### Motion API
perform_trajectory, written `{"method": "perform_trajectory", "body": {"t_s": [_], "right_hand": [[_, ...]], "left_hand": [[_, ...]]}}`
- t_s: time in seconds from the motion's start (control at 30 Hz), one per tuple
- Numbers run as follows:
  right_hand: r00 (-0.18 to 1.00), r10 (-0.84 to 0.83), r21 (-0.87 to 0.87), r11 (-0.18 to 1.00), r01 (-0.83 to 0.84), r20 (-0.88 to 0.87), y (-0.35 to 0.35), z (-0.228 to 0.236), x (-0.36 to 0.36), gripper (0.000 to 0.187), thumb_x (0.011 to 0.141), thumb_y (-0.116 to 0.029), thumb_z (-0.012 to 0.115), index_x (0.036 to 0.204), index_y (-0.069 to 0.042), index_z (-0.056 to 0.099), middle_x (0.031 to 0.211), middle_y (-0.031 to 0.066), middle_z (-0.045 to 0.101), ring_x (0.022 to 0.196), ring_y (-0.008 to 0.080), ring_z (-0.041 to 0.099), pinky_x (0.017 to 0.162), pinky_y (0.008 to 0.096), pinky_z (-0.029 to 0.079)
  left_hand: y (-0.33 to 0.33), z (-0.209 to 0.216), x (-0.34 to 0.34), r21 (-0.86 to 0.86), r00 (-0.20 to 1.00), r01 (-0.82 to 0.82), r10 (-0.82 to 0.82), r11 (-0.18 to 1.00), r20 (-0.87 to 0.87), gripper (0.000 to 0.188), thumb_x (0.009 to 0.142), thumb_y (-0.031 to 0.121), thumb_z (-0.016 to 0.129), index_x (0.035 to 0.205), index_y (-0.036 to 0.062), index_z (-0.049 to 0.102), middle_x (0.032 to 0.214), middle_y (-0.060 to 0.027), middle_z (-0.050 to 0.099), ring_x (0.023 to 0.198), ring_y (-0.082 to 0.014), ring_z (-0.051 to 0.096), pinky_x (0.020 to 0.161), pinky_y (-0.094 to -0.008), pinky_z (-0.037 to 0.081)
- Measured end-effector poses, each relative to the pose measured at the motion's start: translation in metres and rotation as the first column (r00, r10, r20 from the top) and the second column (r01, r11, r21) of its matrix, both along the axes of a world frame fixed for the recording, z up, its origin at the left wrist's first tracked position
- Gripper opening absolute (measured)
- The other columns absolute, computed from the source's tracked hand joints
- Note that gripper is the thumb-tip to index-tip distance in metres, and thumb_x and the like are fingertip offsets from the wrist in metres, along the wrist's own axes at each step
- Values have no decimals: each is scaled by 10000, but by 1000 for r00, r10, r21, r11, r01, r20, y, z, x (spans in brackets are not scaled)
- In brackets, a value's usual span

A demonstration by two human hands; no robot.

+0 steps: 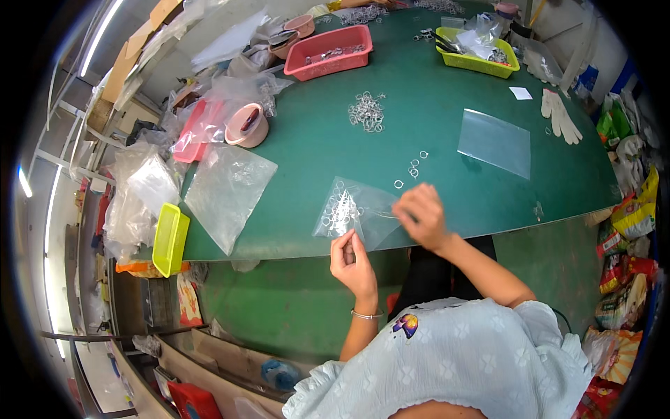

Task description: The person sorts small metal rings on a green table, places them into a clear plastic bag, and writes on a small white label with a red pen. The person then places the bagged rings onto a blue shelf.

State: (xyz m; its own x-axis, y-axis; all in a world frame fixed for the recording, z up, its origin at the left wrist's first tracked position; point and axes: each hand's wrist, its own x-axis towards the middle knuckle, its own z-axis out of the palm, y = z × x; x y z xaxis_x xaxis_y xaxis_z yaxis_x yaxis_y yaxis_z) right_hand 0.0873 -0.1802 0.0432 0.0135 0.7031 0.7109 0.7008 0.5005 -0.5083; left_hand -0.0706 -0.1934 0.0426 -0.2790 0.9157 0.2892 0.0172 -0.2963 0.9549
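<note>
Here in the head view, the two hands are apart, both working at the near edge of a green table (307,150). The left hand (354,269), a bracelet (366,315) at its wrist, has thumb and fingertips pinched together on the lower edge of a clear bag (377,227). That bag lies flat just beyond those fingertips, reaching across toward the other hand, and there's a cluster of silvery rings (340,213) showing in its left part! Over at the bag's right side, the right hand (423,215) is a blur, fingers curled; whether it grips anything, I can't tell.

Just beyond the right hand, a short trail of loose rings (414,170) runs away over the table. Farther out, ahead of both hands, sits a ring pile (366,112), with a pink tray (329,68) behind it. Off to the right hand's right lies a flat clear sheet (494,143), and past that a pale glove (560,117). Well out to the left hand's left: another clear bag, wide and flat (230,188), and a lime-yellow tray (164,244) tilted at the table's edge.
</note>
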Motion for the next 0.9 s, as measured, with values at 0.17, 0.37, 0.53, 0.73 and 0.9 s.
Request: {"method": "perform_trajectory", "body": {"t_s": [0.17, 0.37, 0.53, 0.73, 0.9], "right_hand": [[964, -240, -155, 954, 256, 112, 44, -38, 26, 152, 716, -90, 673, 852, -33, 634, 866, 60, 550, 862, 254, 496, 716, 360, 394], [966, -126, -183, 968, 170, 227, 50, -58, 36, 89, 726, -58, 650, 792, -30, 597, 825, 74, 554, 821, 262, 507, 701, 365, 397], [939, -321, -79, 940, 332, 122, 47, -53, 59, 93, 723, -48, 651, 767, -39, 569, 766, 81, 550, 767, 270, 515, 668, 376, 397], [948, -235, -191, 942, 277, 217, 42, -55, 59, 157, 705, -109, 691, 789, -35, 581, 816, 80, 541, 798, 270, 512, 712, 367, 411], [961, -240, -195, 945, 264, 138, 46, -59, 61, 147, 710, -81, 680, 803, -24, 581, 855, 84, 533, 825, 273, 515, 719, 378, 429]], "left_hand": [[1, -1, 3, 23, 1000, 1, -1, 1000, 3, 106, 851, -81, 532, 941, -68, 586, 870, -33, 518, 709, -53, 492, 624, -176, 434], [-2, 0, 1, 22, 1000, -14, 14, 1000, -20, 106, 849, -83, 536, 939, -61, 587, 866, -30, 516, 697, -49, 489, 606, -172, 430], [-1, -1, 0, 4, 999, -15, 16, 1000, -36, 100, 847, -86, 536, 932, -66, 583, 865, -24, 512, 695, -46, 486, 604, -172, 430], [-1, 0, 4, 23, 1000, -7, 6, 1000, 15, 104, 846, -91, 533, 934, -68, 582, 869, -23, 510, 698, -46, 485, 616, -172, 431], [-2, -2, 1, 11, 1000, -5, 5, 1000, 16, 106, 846, -89, 535, 936, -67, 585, 875, -27, 509, 704, -51, 489, 624, -172, 433]]}}
